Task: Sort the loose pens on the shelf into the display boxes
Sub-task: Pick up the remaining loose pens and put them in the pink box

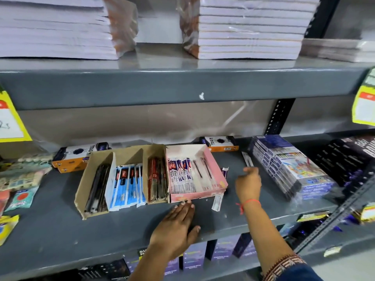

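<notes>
On the grey shelf [60,230] stand a brown cardboard display box [81,191] with three compartments of wrapped pens and, to its right, a pink display box [220,177] partly filled with wrapped pens. Loose wrapped pens lie around the pink box: one [217,202] by its front right corner, one [225,171] at its right wall, one [247,159] farther back. My left hand [176,226] rests flat on the shelf, fingertips touching the pink box's front edge. My right hand [248,184] hovers right of the pink box, fingers loosely curled, reaching toward the far loose pen. It holds nothing.
Stacked boxed sets [288,167] sit to the right, dark boxes [349,159] beyond them. Orange-and-white boxes [75,157] stand behind the display boxes. Packets [20,179] crowd the left end. The upper shelf [182,86] carries notebook stacks. Yellow price tags hang at both sides.
</notes>
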Demonstrator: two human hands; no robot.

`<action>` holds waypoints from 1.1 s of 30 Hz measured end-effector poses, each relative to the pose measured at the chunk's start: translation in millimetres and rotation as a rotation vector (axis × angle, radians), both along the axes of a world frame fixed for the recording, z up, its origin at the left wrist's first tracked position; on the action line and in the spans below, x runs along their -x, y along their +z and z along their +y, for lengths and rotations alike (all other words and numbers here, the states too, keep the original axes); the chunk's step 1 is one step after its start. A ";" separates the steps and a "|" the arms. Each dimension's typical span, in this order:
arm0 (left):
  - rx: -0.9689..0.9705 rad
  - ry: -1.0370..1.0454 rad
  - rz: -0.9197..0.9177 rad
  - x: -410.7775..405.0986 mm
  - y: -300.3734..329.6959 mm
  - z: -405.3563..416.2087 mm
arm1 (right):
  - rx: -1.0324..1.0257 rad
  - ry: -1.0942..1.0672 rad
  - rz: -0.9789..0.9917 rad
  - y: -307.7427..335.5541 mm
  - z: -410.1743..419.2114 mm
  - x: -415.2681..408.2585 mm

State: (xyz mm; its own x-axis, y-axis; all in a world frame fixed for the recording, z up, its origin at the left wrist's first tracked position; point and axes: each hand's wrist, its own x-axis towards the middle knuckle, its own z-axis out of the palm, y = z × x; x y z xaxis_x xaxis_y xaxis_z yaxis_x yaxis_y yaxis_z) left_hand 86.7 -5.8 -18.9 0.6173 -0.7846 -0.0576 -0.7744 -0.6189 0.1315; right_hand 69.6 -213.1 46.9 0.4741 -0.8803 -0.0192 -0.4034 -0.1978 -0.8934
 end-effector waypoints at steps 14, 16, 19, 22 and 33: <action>0.047 -0.022 -0.015 -3.1 -8.6 0.1 | -0.026 0.216 0.430 -32.5 3.7 5.7; 0.074 -0.014 0.001 -0.9 -5.8 0.7 | -0.160 0.165 0.325 -31.4 -15.1 15.8; 0.111 0.003 -0.087 -2.2 -6.7 0.0 | -0.508 0.103 -0.076 -30.0 -33.5 35.4; 0.100 0.040 -0.104 -1.5 -5.1 -0.5 | -0.657 0.212 -0.276 -22.5 -30.6 49.5; -0.095 0.007 0.000 -3.7 -14.8 3.1 | -0.675 0.458 -0.341 -16.4 -14.8 48.9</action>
